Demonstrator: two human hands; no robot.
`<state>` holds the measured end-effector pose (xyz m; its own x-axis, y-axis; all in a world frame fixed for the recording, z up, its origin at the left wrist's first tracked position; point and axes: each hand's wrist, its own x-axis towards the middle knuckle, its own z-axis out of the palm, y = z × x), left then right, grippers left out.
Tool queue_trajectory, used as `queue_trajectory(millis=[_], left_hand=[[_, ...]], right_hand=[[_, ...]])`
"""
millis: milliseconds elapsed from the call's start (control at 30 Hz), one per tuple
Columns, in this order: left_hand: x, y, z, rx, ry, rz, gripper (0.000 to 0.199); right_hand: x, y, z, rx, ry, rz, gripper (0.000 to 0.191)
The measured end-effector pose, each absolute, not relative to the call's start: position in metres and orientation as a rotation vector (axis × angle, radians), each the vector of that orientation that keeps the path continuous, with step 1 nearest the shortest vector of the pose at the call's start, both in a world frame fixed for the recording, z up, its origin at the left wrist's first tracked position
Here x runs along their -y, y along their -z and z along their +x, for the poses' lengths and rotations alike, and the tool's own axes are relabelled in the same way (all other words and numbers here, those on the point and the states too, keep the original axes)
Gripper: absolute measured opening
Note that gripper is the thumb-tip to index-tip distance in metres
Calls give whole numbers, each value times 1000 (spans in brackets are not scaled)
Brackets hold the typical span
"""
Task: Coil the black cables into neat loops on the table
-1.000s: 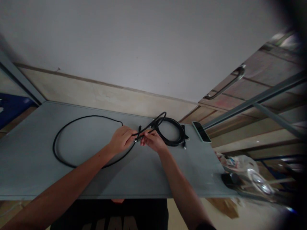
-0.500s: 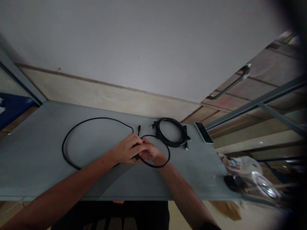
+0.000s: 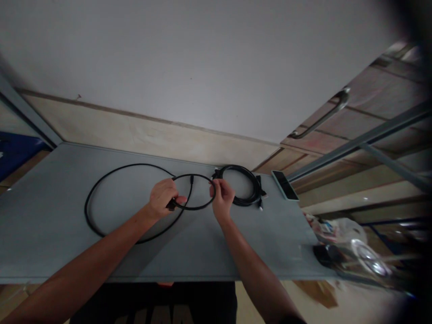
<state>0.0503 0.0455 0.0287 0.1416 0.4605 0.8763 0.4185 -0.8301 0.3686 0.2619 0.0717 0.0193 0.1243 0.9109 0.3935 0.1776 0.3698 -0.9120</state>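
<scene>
A black cable (image 3: 90,196) lies in a wide loop on the grey tabletop (image 3: 43,211), and a smaller loop of it is lifted between my hands. My left hand (image 3: 164,198) is closed around the cable near a dark plug that sticks out by the thumb. On the small loop's right side, my right hand (image 3: 222,196) pinches the cable between thumb and fingers. The cable's other connector (image 3: 192,179) rests on the table behind the small loop. Just beyond my right hand sits a coiled black cable (image 3: 255,182) with its plugs showing.
A phone (image 3: 285,185) lies at the table's right end. Beside that end stand a grey metal frame (image 3: 357,141) and a blurred clutter of bags and shiny items (image 3: 367,256). A pale wall (image 3: 189,67) rises behind the table.
My hands were together over the cable and are now apart, the left moved left and the right moved up and right. The small loop now spans between them.
</scene>
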Motion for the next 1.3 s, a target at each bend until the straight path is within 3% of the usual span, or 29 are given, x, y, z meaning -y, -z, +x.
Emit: queue_trajectory(millis=[133, 267, 567, 800, 933, 1067, 1167, 1300], left_hand=[[-44, -28, 53, -1159, -1708, 2471, 29], [-45, -19, 63, -1382, -1453, 2571, 16], [-52, -10, 64, -1245, -1521, 2440, 30], [-62, -15, 59, -1369, -1377, 2346, 20], [-74, -13, 52, -1517, -1289, 2211, 9], [-78, -15, 53, -1629, -1004, 2132, 32], [-74, -17, 56, -1740, -782, 2170, 39], [-69, -19, 59, -1751, -684, 2268, 30]], right_hand=[[-64, -14, 267, 1417, -390, -964, 38], [-47, -4, 258, 1811, -531, -717, 64], [-39, -16, 230, 2067, -534, -838, 36], [-36, -11, 241, 1823, -595, -975, 23], [-47, -21, 249, 1255, -685, -1070, 25], [-76, -25, 256, 889, -879, -983, 28], [-94, -20, 263, 783, -912, -988, 32], [-102, -16, 273, 977, -795, -1126, 33]])
